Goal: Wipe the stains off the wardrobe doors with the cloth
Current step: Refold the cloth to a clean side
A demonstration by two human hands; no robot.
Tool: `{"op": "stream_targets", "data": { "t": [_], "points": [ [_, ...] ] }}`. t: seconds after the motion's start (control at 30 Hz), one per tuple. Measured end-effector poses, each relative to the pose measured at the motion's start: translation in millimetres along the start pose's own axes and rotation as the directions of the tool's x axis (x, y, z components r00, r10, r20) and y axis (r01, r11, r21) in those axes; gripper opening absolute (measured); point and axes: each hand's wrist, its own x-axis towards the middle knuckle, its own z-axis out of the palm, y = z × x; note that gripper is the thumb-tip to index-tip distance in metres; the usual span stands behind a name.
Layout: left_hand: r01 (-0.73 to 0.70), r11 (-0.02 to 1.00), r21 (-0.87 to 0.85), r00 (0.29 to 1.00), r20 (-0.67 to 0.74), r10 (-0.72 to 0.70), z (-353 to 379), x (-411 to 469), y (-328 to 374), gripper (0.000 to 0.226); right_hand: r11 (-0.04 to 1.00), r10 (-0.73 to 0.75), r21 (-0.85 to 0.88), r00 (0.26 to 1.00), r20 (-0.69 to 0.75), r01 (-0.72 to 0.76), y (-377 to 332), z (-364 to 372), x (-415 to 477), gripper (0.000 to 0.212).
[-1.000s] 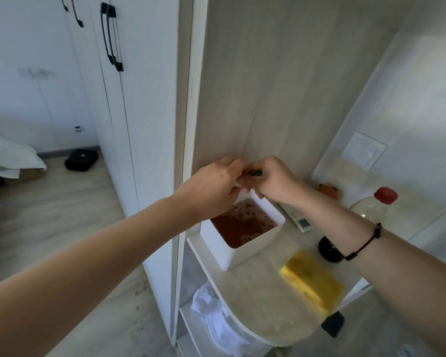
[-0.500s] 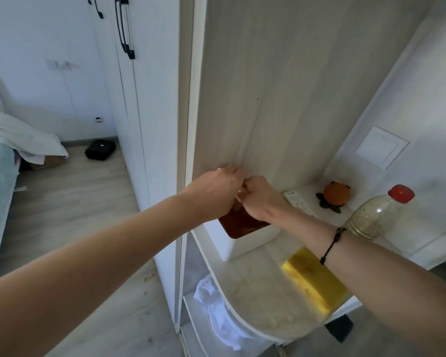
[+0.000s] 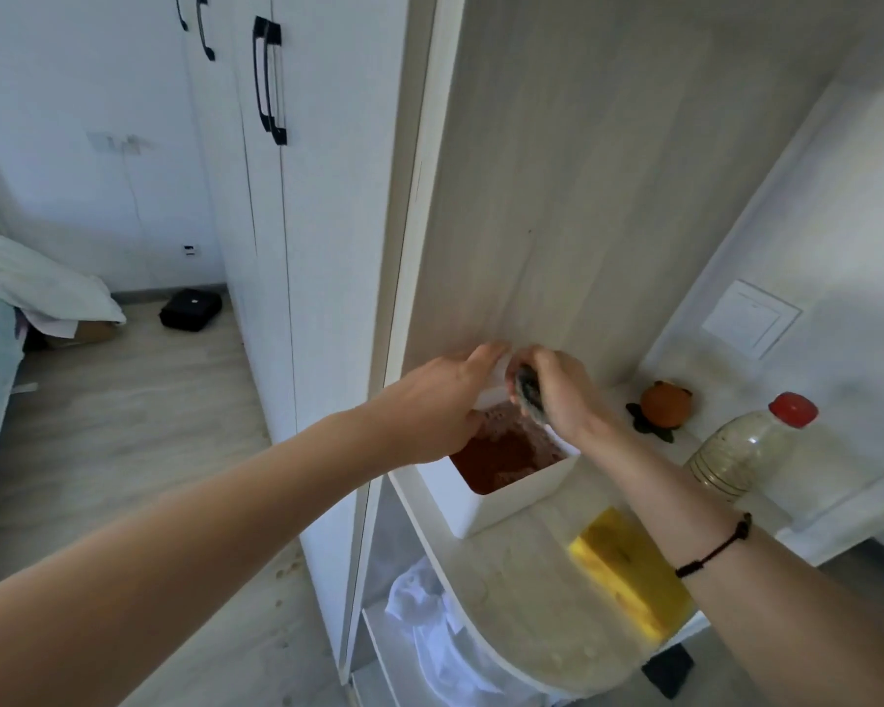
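Note:
The white wardrobe doors (image 3: 317, 206) with black handles (image 3: 270, 80) stand at the left, beside a wood-grain side panel (image 3: 583, 170). A yellow cloth (image 3: 629, 568) lies flat on the rounded shelf (image 3: 521, 604), touched by neither hand. Behind it sits a white box (image 3: 506, 502) of reddish-brown liquid. My left hand (image 3: 440, 400) holds the box's far-left rim. Over the box, my right hand (image 3: 557, 395) grips a small dark object (image 3: 527, 395), blurred. No stains show on the doors from here.
A plastic bottle with a red cap (image 3: 746, 446) and an orange ornament (image 3: 664, 403) stand at the shelf's back right. White fabric (image 3: 430, 630) lies on the lower shelf. A black bag (image 3: 191, 309) sits on the floor, a bed (image 3: 1, 318) at far left.
My hands were pinched together above the box. Now they have parted a little: the left is on the box rim, the right swings the dark object over the liquid.

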Motion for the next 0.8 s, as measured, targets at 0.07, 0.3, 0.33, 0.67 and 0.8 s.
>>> {"op": "stream_targets", "data": {
  "t": [0.07, 0.3, 0.33, 0.67, 0.8],
  "points": [
    [0.005, 1.0, -0.018, 1.0, -0.015, -0.005, -5, -4, -5, 0.062, 0.972, -0.065, -0.227, 0.998, 0.008, 0.065, 0, -1, -5, 0.039],
    [0.006, 0.939, -0.343, 0.999, 0.034, 0.006, -41, -44, -38, 0.07, 0.915, 0.065, 0.401, 0.997, -0.037, -0.045, -75, 21, -35, 0.03],
    [0.008, 0.908, -0.418, 1.0, 0.018, 0.0, -52, -53, -41, 0.071, 0.815, 0.034, 0.579, 0.999, -0.003, -0.026, -95, 32, -43, 0.037],
    [0.167, 0.803, -0.573, 0.978, -0.004, -0.207, -143, -169, -185, 0.01, 0.795, 0.021, 0.606, 1.0, -0.016, -0.007, -220, 204, -46, 0.036],
    [0.308, 0.714, -0.629, 0.904, -0.04, -0.425, -165, -199, -247, 0.014, 0.839, -0.037, 0.544, 0.997, 0.062, -0.003, -257, 249, -21, 0.023]
  ]
}}
